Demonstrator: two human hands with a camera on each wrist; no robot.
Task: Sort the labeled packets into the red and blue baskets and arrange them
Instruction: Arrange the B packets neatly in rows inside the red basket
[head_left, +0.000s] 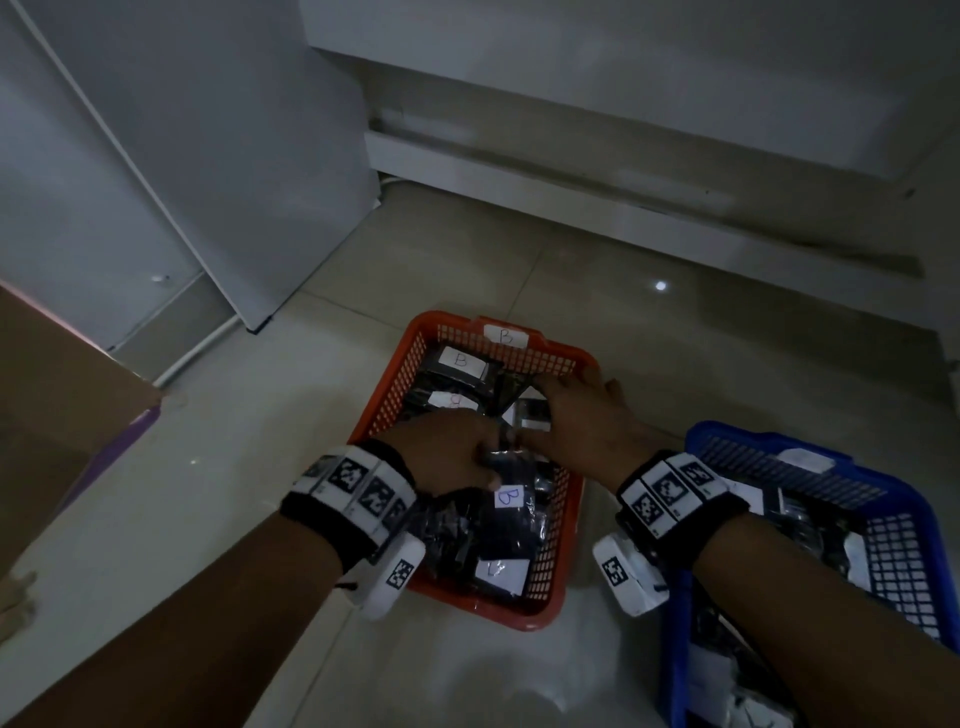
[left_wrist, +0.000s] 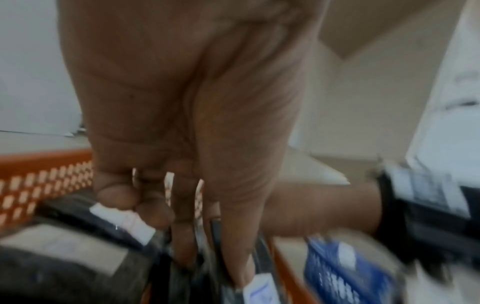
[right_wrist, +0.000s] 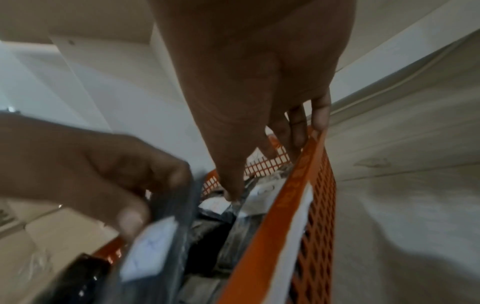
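The red basket sits on the floor in the middle, tagged "B" and filled with several dark packets with white labels. My left hand pinches one upright dark packet by its top edge, and its "B" label shows below my thumb. From the right wrist that packet stands by the left fingers. My right hand lies with straight fingers on packets at the basket's right side, fingertips touching the red basket's rim. The blue basket, at the right, also holds packets.
A cardboard box stands at the left on the tile floor. A white cabinet panel and a low white ledge close off the back. The left wrist view is blurred, with the blue basket to its right.
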